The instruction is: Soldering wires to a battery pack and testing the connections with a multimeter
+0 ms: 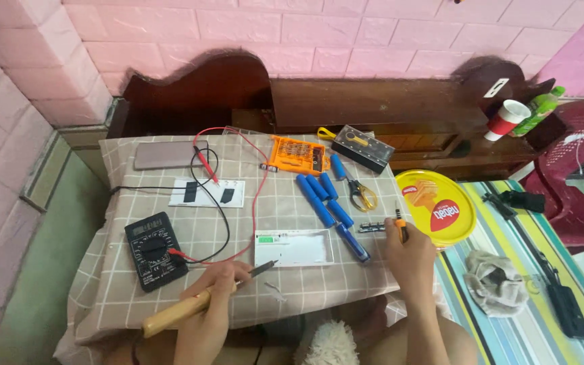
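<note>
Soldering iron (201, 301), wooden-handled, lies in the left hand (214, 287), fingers clenched round it like a pen; its long axis runs near-left to far-right, tip aimed at the white case (299, 248) on the desk (116, 290). Right hand (410, 253) fingers grasp an orange screwdriver (401, 226), upright beside blue cells (322, 199).

Counts: 2 hands – left (214, 284), right (407, 253). 1 soldering iron (197, 301) at 6 o'clock. 1 small screwdriver (400, 226) at 4. 1 multimeter (155, 250) at 8, w/ 2 probe leads, red (205, 162) & black (221, 216). Blue cells (322, 196) near centre: approx. 5, some overlap so can't be exact. 1 white case (294, 247). 1 orange bit set (299, 155) & 1 black box (361, 147) at 12. 1 pr scissors (357, 189). 1 yellow tin (435, 207) at 3. 1 cup (506, 119), 1 green bottle (539, 108) at 2. 1 rag (498, 282).
</note>
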